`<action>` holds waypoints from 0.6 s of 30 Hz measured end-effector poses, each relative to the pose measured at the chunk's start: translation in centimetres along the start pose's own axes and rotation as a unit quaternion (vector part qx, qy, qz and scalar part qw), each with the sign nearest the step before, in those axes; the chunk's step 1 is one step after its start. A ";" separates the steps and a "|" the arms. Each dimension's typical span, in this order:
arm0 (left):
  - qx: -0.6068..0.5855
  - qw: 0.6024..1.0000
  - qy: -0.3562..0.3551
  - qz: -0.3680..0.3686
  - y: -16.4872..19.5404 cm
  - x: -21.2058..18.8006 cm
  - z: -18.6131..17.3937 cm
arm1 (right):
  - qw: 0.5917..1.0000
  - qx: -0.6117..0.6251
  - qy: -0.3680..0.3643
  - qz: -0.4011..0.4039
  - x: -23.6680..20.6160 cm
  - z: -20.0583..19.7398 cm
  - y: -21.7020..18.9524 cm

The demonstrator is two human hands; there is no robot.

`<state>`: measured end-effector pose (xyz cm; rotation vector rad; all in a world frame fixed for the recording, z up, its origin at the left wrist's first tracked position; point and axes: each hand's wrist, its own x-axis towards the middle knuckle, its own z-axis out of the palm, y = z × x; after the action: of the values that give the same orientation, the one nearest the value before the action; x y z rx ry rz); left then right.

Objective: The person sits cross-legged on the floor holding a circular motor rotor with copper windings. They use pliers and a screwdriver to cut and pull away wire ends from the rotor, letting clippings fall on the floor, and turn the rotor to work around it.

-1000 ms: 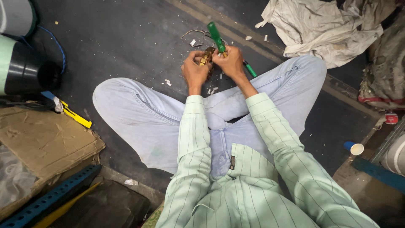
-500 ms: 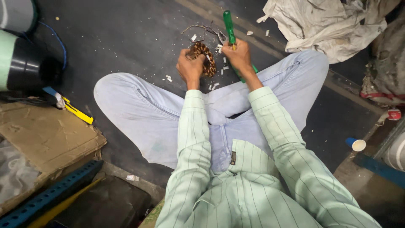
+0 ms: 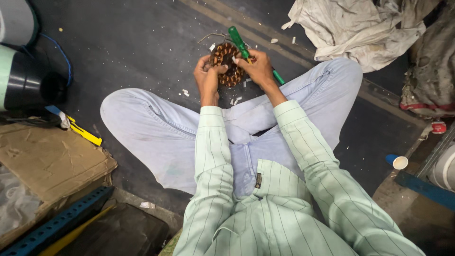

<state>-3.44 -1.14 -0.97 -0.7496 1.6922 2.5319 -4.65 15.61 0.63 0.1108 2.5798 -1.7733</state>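
Observation:
I sit cross-legged on a dark floor. My left hand [image 3: 206, 76] grips the left side of a round motor stator [image 3: 227, 64] wound with copper coils, its face turned towards me. My right hand [image 3: 259, 67] holds a green-handled screwdriver [image 3: 238, 40] against the stator's right side, handle pointing up and away. A second green tool [image 3: 278, 77] lies on the floor just behind my right wrist. Loose wires [image 3: 213, 35] trail from the stator's far edge.
White scraps [image 3: 186, 93] litter the floor near my knees. Crumpled grey cloth [image 3: 360, 28] lies at the back right. A flattened cardboard box [image 3: 47, 161] and a yellow-handled tool [image 3: 84, 134] are at left, a black-and-green cylinder [image 3: 23, 80] beyond them. A blue paper cup [image 3: 396, 161] sits at right.
Both hands have turned the stator, so its coiled face now shows fully. The screwdriver has tilted from upright to slanting up-left. The view has shifted slightly.

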 end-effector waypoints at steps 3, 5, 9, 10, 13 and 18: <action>0.020 1.000 0.002 -0.014 0.0 -0.4 0.1 | 0.993 -0.080 0.015 -0.082 -0.3 0.3 0.0; 0.099 0.995 0.028 -0.020 0.0 -0.8 0.1 | 0.988 -0.107 0.017 -0.109 -0.5 0.5 0.0; 0.392 0.917 0.070 0.018 0.4 -1.2 0.2 | 0.995 -0.087 0.033 -0.037 0.2 0.3 0.4; 0.408 0.910 0.070 0.025 0.6 -1.2 0.2 | 0.997 -0.073 0.036 0.012 0.5 0.2 0.6; 0.454 0.889 0.058 0.012 1.3 -1.5 0.1 | 0.998 0.021 0.054 -0.021 1.4 -0.9 1.4; 0.549 0.831 -0.008 -0.086 2.4 -2.4 0.8 | 0.997 0.059 0.026 0.043 1.2 -1.1 1.8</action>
<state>-2.25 -0.88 2.28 -0.6606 2.4259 1.0481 -5.72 17.41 -0.74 0.2683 2.4609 -1.9159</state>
